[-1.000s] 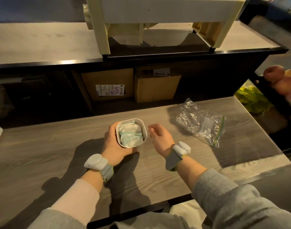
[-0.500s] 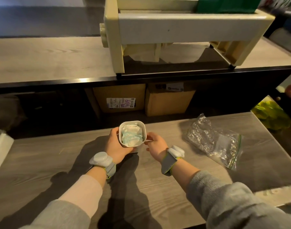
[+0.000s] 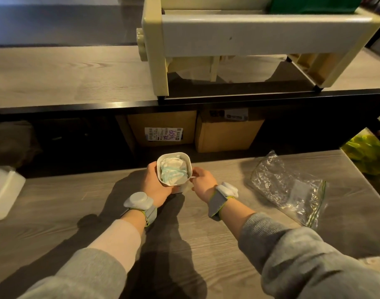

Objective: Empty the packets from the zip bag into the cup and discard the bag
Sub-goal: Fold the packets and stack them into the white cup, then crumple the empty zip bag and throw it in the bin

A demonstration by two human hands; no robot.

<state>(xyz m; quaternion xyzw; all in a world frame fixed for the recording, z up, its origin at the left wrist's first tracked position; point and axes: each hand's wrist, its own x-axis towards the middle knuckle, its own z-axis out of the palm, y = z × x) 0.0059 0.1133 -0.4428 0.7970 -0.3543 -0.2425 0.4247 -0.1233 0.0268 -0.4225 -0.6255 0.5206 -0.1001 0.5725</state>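
White cup (image 3: 174, 169) filled with packets (image 3: 173, 172), wrapped by left hand (image 3: 156, 184), right hand (image 3: 203, 182) pinching cup's handle, empty zip bag (image 3: 287, 188) flat on counter (image 3: 55, 203), right of cup.

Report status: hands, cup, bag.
Left hand gripping white cup, right hand at its side. Packets in cup. Zip bag flat on table, not discarded. Nothing obstructing.

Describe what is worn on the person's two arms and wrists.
Both arms wear grey knit sleeves. On the left arm the grey sleeve is pushed back over a pale pink undersleeve. Each wrist carries a rounded white device on a grey strap edged in yellow-green: one behind the left hand at, one behind the right hand at. No gloves or rings show.
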